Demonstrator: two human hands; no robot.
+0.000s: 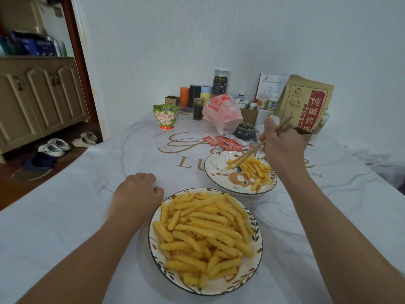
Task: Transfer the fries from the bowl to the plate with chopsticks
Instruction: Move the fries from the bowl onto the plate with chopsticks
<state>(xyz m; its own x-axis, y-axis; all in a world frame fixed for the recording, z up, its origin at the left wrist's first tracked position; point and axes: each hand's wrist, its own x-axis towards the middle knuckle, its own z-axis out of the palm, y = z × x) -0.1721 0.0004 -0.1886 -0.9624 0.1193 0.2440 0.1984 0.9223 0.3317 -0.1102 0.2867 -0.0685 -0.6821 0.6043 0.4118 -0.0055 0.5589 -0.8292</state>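
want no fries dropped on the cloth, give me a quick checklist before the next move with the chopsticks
1. Right hand grips chopsticks: ok.
2. Tips over the plate, at a fry: ok.
3. Fry released onto plate: cannot tell, the tips touch it.
4. Bowl close, heaped with fries: ok.
5. Left hand steadies bowl: not ok, it rests on the table beside the rim.
6. Space on plate: ok, its left half is bare.
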